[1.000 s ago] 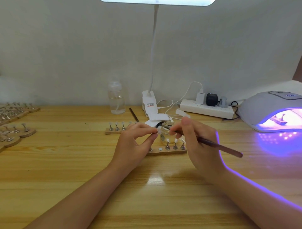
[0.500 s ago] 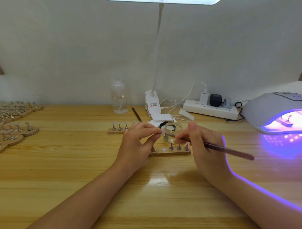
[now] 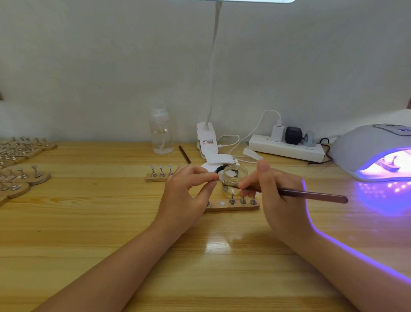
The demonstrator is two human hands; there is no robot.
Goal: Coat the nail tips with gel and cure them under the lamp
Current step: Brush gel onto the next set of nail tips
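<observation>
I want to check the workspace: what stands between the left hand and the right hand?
In the head view, the small clear jar stands between them.

Bright overhead desk lamp (image 3: 255, 1); violet curing lamp (image 3: 375, 153) glow right; soft focus.

Brush (image 3: 311, 194) now off the jar (image 3: 234, 178)

Wooden table (image 3: 89, 222): glass jar (image 3: 234, 180) centre; bottle (image 3: 161, 133) behind-left, power strip (image 3: 287, 149) behind-right, curing lamp (image 3: 375, 153) far right.
</observation>
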